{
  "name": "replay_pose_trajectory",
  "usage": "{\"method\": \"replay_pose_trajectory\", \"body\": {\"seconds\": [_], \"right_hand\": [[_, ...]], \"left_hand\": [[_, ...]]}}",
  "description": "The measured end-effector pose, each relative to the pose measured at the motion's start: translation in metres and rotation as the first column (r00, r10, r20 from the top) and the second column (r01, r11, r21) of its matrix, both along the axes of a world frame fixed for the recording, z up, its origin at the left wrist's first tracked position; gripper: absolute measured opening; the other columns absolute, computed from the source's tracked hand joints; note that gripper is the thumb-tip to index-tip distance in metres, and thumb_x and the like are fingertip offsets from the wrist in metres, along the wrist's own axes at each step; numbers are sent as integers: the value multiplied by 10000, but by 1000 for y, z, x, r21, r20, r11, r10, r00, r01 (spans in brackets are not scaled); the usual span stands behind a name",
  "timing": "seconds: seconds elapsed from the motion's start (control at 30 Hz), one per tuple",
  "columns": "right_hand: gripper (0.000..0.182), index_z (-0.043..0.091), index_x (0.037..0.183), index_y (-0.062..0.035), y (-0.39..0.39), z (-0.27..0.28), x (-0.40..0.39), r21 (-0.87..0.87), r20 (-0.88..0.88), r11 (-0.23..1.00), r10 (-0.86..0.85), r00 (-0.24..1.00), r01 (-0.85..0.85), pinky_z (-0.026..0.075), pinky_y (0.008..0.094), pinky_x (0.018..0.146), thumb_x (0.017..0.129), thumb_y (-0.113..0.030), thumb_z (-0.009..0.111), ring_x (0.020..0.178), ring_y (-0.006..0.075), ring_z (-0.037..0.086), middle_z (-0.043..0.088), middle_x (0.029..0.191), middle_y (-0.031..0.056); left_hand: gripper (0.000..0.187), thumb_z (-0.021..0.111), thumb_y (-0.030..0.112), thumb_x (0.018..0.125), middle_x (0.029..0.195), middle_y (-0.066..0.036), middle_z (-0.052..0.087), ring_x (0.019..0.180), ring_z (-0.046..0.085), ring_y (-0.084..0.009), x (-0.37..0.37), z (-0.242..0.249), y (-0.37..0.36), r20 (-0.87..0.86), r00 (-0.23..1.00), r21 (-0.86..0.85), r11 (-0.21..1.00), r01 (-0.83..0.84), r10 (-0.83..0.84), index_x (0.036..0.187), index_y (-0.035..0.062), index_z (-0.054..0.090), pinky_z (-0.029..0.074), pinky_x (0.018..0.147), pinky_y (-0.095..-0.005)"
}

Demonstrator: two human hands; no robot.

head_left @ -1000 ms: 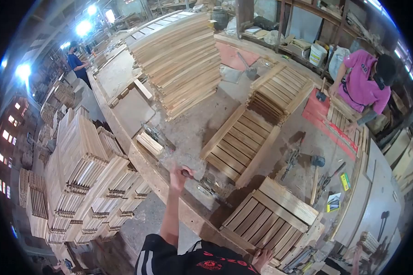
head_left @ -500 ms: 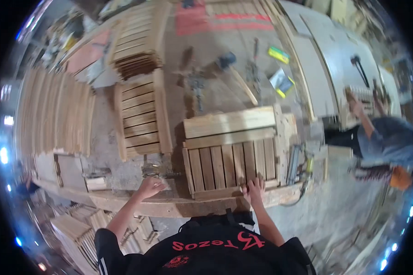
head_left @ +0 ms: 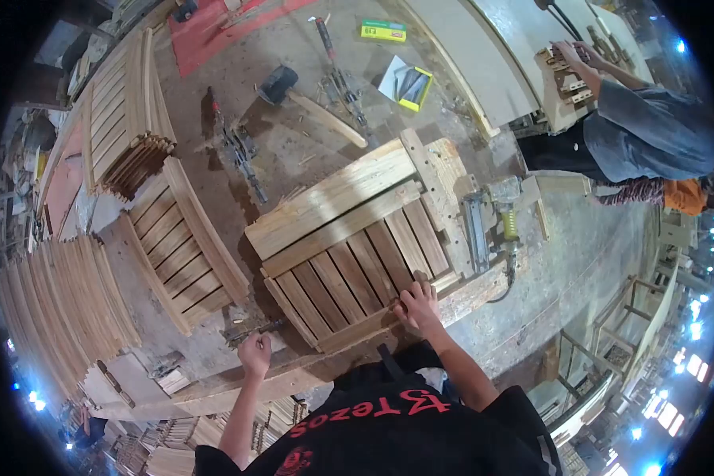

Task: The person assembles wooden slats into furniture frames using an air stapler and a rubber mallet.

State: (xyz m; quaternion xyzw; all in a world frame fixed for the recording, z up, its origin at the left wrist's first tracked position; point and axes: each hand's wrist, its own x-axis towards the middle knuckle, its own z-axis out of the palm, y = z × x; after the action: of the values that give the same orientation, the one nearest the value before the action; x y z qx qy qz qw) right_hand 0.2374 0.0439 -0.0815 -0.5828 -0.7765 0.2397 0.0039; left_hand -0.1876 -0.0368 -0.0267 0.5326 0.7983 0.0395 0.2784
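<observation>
A slatted wooden panel (head_left: 353, 274) lies on the workbench in front of me, tilted across the view, with a wider board (head_left: 333, 198) along its far side. My right hand (head_left: 418, 306) is on the panel's near rail, fingers curled over the edge. Left of the panel, my left hand (head_left: 255, 355) is closed by the bench's front edge; whatever its fingers may hold is hidden. Just beyond it lies a metal clamp (head_left: 250, 330). A pneumatic nail gun (head_left: 477, 232) rests on the bench to the panel's right.
A mallet (head_left: 325, 117), red-handled clamps (head_left: 242, 155) and an open yellow box (head_left: 412, 89) lie beyond the panel. Slatted panels (head_left: 181, 254) and stacked wooden strips (head_left: 63, 305) stand at left. Another person (head_left: 642, 131) works at a table on the right.
My view has turned, so the bench appears rotated and shifted left. My right hand stays at the near rail. My left hand is now more tightly closed, still beside the clamp.
</observation>
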Motion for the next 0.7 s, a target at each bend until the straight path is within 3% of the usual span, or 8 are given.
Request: {"method": "replay_pose_trajectory", "body": {"seconds": [0.1,0.17,0.23,0.4,0.47,0.57,0.6,0.7], "right_hand": [[174,605,764,-98,16,3,-8,279,-119,959,-18,993,51,434,503,818,782,-249,689,930,345,557,606,920,135],[238,550,649,-80,49,-5,-21,131,-319,964,-180,931,231,432,425,637,800,-193,695,625,298,568,557,621,98],[264,512,644,-59,125,17,-48,213,-444,883,-293,847,418,413,393,621,827,-155,675,612,297,538,545,629,109],[174,608,979,-6,427,69,-129,432,-737,769,0,676,472,464,328,686,871,-135,654,719,234,590,599,843,111],[274,603,1054,-17,519,81,-172,165,-874,800,-153,461,577,462,274,576,896,-234,658,661,164,583,610,844,86],[324,621,1004,-14,610,44,-188,-146,-850,956,-253,462,255,445,264,571,928,-329,604,637,121,562,604,753,50],[332,634,961,-14,615,37,-185,-402,-803,911,-398,444,91,433,248,607,949,-338,561,655,112,561,608,739,47],[431,575,683,-61,554,70,-147,-483,-735,871,-347,582,-91,336,254,517,959,-387,516,523,100,458,495,550,9]], "left_hand": [[315,669,268,837,577,-175,569,535,587,-334,-5,10,41,103,995,-26,1000,-12,15,650,21,611,450,525,-426],[332,669,291,853,562,-165,556,498,572,-282,-2,22,86,262,958,0,992,-123,118,677,14,621,445,517,-406],[292,658,282,883,550,-126,546,487,535,-186,-3,27,174,164,971,261,941,-214,175,774,12,650,431,512,-355],[215,609,229,903,885,-117,667,838,640,-216,-82,-11,442,258,916,617,677,-401,307,991,37,650,490,765,-325],[330,646,307,855,910,-122,677,851,640,-237,-122,-70,536,397,778,442,642,-627,486,1000,10,647,489,787,-355],[440,672,367,811,879,-118,670,885,627,-254,-158,-148,632,546,724,42,849,-527,422,1008,-24,629,486,793,-411],[443,671,374,810,835,-103,657,808,620,-240,-139,-151,644,547,733,101,838,-537,404,986,-30,630,488,741,-409],[459,653,470,821,662,-59,585,532,538,-175,-118,-111,649,510,740,-51,874,-483,438,897,17,643,455,553,-340]]}}
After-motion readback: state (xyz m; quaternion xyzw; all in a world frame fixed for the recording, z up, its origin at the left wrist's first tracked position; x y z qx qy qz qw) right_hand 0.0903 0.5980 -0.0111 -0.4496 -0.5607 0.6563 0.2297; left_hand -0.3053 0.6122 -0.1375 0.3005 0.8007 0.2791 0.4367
